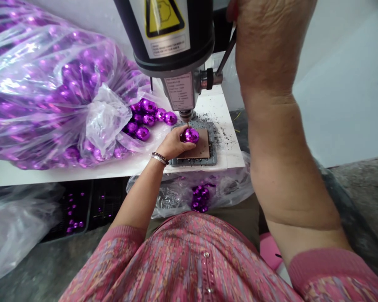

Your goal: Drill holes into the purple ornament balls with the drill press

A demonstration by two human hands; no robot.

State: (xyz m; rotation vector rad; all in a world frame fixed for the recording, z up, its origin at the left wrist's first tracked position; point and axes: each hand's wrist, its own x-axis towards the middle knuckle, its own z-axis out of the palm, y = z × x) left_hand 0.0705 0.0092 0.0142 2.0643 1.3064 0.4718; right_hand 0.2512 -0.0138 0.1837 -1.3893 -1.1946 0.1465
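My left hand (172, 144) grips a shiny purple faceted ball (191, 135) between thumb and fingers. The ball rests on a brown square board (203, 149) over the grey base plate (212, 156) of a drill press (173, 50). Its drill bit (188, 125) points down at the top of the ball, and I cannot tell whether it has entered. At the upper right, my right hand (271, 37) is raised at the press's feed lever (228, 52) and closed around its end. The frame's top edge cuts off part of that hand.
A big clear plastic bag (50, 96) of purple balls fills the left of the white table (204, 100). Loose balls (148, 120) lie by its mouth. Dark shavings (223, 136) are scattered right of the base. Below the table edge hangs another bag (173, 197) with purple balls.
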